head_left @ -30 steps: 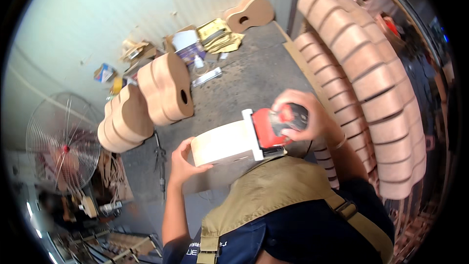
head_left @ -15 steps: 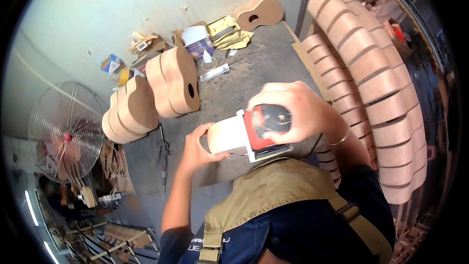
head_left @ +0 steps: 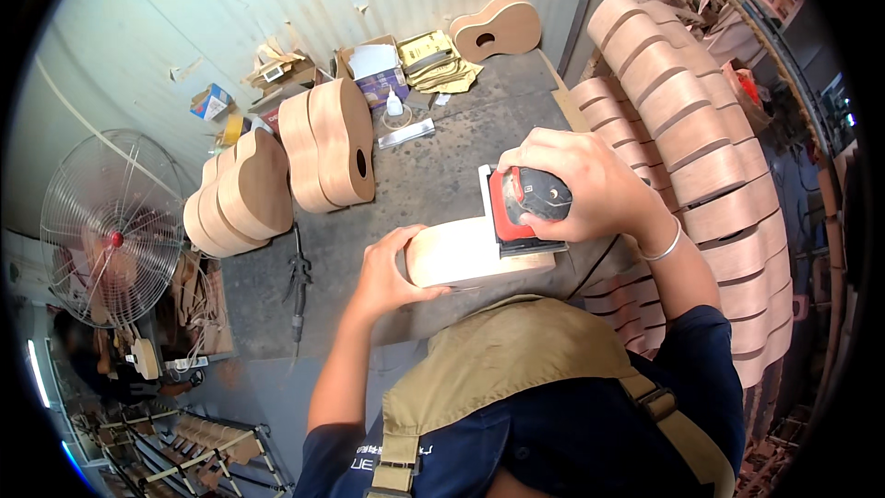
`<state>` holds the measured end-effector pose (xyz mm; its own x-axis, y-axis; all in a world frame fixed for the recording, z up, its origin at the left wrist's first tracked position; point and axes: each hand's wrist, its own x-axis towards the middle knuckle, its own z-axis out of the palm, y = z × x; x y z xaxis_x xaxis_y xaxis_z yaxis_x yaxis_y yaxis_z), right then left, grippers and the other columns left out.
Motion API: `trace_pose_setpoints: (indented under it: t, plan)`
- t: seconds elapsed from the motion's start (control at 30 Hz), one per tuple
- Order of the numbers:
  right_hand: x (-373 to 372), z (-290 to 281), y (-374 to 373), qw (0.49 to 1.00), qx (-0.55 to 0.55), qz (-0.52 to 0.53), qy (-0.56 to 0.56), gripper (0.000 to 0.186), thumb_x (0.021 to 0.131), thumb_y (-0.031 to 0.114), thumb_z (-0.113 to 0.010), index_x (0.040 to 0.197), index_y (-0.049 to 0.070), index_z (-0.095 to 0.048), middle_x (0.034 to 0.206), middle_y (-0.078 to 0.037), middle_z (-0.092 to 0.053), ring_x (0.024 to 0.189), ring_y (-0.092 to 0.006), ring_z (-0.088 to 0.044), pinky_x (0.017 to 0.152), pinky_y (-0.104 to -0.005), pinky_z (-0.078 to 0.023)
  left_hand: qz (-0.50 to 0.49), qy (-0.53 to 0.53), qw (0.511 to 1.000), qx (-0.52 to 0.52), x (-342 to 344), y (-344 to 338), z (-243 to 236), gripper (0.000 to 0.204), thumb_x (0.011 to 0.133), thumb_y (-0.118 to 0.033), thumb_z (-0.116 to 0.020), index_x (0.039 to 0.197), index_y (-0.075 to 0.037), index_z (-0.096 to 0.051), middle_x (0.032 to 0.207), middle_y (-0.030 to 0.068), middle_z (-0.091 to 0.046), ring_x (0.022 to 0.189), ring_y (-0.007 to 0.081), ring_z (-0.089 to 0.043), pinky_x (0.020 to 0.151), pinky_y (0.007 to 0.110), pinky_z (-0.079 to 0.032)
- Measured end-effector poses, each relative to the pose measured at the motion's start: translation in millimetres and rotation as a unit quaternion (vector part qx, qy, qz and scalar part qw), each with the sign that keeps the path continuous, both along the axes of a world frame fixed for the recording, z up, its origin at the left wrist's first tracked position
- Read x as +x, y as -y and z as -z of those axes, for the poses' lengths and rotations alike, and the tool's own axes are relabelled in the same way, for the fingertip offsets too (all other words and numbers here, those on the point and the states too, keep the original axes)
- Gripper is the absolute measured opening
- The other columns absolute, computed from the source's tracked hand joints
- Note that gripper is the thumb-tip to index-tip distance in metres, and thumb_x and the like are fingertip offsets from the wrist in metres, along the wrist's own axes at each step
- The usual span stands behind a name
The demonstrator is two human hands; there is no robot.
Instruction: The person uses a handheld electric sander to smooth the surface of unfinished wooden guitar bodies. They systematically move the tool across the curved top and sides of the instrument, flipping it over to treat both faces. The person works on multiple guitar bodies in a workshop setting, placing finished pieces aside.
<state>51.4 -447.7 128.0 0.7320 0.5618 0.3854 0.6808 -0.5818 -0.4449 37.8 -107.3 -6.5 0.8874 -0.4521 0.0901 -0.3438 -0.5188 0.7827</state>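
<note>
My right hand [head_left: 608,186] is wrapped round a red and black electric sander [head_left: 505,212]. The sander's flat pad rests against the right part of a pale wooden ukulele body [head_left: 454,254], which stands on its edge with its curved side facing up. At the body's left end, my left hand [head_left: 383,275] grips it between thumb and fingers. A dark cord [head_left: 597,266] runs near my right forearm. The sander and my right hand hide part of the body's far right end.
On the dark workbench [head_left: 433,175], several ukulele bodies [head_left: 327,152] stand at left. An air blow gun [head_left: 299,286] lies by the left edge. Yellow sandpaper sheets [head_left: 442,69] and a glue bottle [head_left: 395,103] sit at back. Stacked bodies [head_left: 691,101] line the right; a fan [head_left: 115,231] stands left.
The sander and my right hand have moved right and slightly away along the body, uncovering more of its side. My left hand keeps its hold. The whole view has shifted a little.
</note>
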Motion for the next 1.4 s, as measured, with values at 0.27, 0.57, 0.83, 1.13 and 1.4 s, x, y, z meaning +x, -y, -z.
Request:
trace_pose_setpoints:
  t: [0.27,0.57,0.83,1.13,1.4]
  plan:
    - [-7,-3,-3,1.0,-0.004,0.001,-0.005,0.05,0.074,0.022,-0.089,0.121,0.009,-0.075,0.1,-0.011,-0.072,0.09,-0.036,-0.074,0.076,-0.0452,-0.059,0.009,0.005,1.0,-0.004,0,3,0,0.088,0.057,-0.034,-0.107,0.132,-0.001,-0.074,0.126,0.0142,-0.08,0.114,0.0315,-0.079,0.104,0.043,-0.061]
    - [-8,-2,-16,0.998,0.014,-0.029,-0.056,0.05,0.077,0.026,-0.087,0.122,0.008,-0.074,0.102,-0.011,-0.072,0.092,-0.0352,-0.074,0.08,-0.0437,-0.06,0.008,0.014,1.0,-0.013,-3,29,-4,0.09,0.057,-0.036,-0.107,0.133,-0.003,-0.073,0.123,0.0143,-0.08,0.114,0.0323,-0.079,0.102,0.042,-0.061]
    - [-56,77,51,0.976,0.156,0.127,-0.082,0.057,0.071,0.015,-0.091,0.125,0.007,-0.076,0.11,-0.011,-0.076,0.098,-0.0307,-0.075,0.091,-0.04,-0.06,-0.019,-0.087,0.985,-0.15,-2,-41,44,0.09,0.057,-0.02,-0.11,0.137,0.001,-0.072,0.128,0.0077,-0.075,0.119,0.0184,-0.07,0.112,0.037,-0.052]
    - [-36,15,-5,0.991,0.125,-0.008,-0.045,0.049,0.074,0.014,-0.086,0.122,0.009,-0.078,0.103,-0.008,-0.077,0.09,-0.0295,-0.077,0.081,-0.0394,-0.062,0.003,-0.028,0.998,-0.049,5,-6,17,0.093,0.057,-0.019,-0.111,0.138,0.002,-0.071,0.128,0.0089,-0.077,0.122,0.0195,-0.07,0.111,0.039,-0.054]
    - [-75,145,36,0.938,0.307,0.119,-0.106,0.055,0.069,0.01,-0.089,0.122,0.003,-0.076,0.112,-0.015,-0.077,0.101,-0.0331,-0.076,0.094,-0.0378,-0.06,-0.042,-0.139,0.956,-0.256,-8,-87,69,0.094,0.058,-0.012,-0.11,0.141,0.002,-0.068,0.129,0.0067,-0.075,0.122,0.0181,-0.069,0.111,0.038,-0.052]
